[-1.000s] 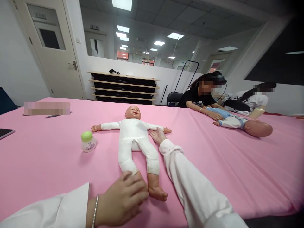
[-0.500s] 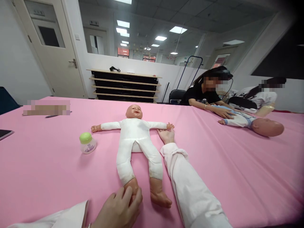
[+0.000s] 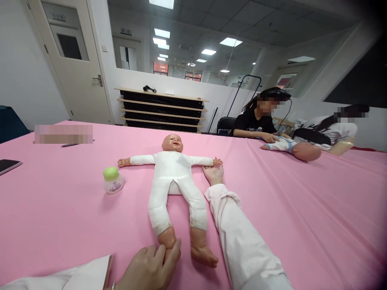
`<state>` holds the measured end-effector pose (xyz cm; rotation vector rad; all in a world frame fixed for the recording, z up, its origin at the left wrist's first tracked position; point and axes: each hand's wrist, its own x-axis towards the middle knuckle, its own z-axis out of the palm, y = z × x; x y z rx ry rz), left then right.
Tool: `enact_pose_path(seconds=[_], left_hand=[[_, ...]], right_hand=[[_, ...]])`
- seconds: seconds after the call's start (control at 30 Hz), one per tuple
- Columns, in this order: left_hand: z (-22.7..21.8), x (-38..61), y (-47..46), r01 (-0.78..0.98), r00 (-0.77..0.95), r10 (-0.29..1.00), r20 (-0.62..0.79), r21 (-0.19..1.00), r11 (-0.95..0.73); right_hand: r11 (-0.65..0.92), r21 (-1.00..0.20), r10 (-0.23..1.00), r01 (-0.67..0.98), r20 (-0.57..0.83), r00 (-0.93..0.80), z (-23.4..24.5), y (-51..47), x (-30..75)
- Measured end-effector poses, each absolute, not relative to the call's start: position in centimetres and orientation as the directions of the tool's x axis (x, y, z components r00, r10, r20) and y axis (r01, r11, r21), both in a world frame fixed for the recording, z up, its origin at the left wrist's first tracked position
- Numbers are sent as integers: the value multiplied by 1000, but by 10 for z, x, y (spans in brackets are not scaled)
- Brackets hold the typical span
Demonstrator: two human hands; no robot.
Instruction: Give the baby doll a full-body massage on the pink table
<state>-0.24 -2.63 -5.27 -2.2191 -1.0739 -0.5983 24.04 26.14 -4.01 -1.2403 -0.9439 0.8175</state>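
A baby doll (image 3: 173,177) in a white suit lies face up on the pink table (image 3: 60,209), arms spread. My left hand (image 3: 151,268) is at the bottom edge, fingers pinched round the doll's foot nearest it. My right hand (image 3: 214,174) lies flat and open on the cloth, fingertips touching the doll's outstretched hand. Both my arms are in white sleeves. A small bottle with a green cap (image 3: 112,181) stands left of the doll.
A dark phone (image 3: 8,165) and a pen (image 3: 71,144) lie at the far left. Across the table two people handle another doll (image 3: 292,148). A black chair (image 3: 225,124) and low shelves (image 3: 161,109) stand behind, a door at back left.
My left hand slid back from covering the doll's foot to pinching it. My right hand moved from the doll's arm outward to its hand. The other people's doll shifted left.
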Motion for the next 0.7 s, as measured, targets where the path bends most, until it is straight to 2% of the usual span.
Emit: enact_pose_path(seconds=[0.1,0.2,0.33,0.47,0.63,0.7], left_hand=[[-54,-3,-27,805,576,534,619,-317,-501],[-53,-2,-26,800,579,526,622,-313,-511],[-50,-2,-25,797,579,521,627,-300,-524],[-48,-1,-25,802,568,521,637,-287,-524],[-42,-4,-28,820,541,541,644,-260,-510],[-35,-7,-29,825,536,554,637,-255,-504]], right_hand=[[121,-974,934,-191,46,353,-40,266,241],[101,-911,955,-401,-24,296,-42,271,241],[73,-865,962,-497,-70,264,-44,275,240],[52,-754,960,-655,-144,242,-43,275,239],[34,-771,958,-635,-155,239,-43,275,236],[89,-801,948,-592,-114,297,-41,273,232]])
